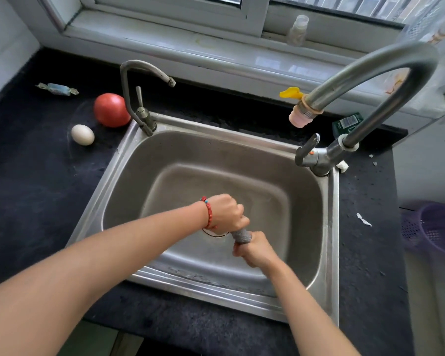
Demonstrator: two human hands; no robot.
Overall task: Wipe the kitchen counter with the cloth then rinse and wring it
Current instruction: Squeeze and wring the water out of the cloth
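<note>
A grey cloth (pixel 242 236) is twisted into a tight roll over the steel sink (pixel 118 176). My left hand (pixel 226 211), with a red bead bracelet on the wrist, grips its upper end. My right hand (pixel 254 249) grips its lower end. Only a short piece of cloth shows between the two fists. Both hands hang above the drain, which they partly hide. The dark counter (pixel 36 176) surrounds the sink.
A large curved tap (pixel 370 73) with a pink nozzle rises at the sink's right corner, a small tap (pixel 139 98) at the left. A tomato (pixel 111 110), an egg (pixel 82 134) and a wrapped sweet (pixel 58 89) lie on the left counter. A purple basket (pixel 434 227) stands far right.
</note>
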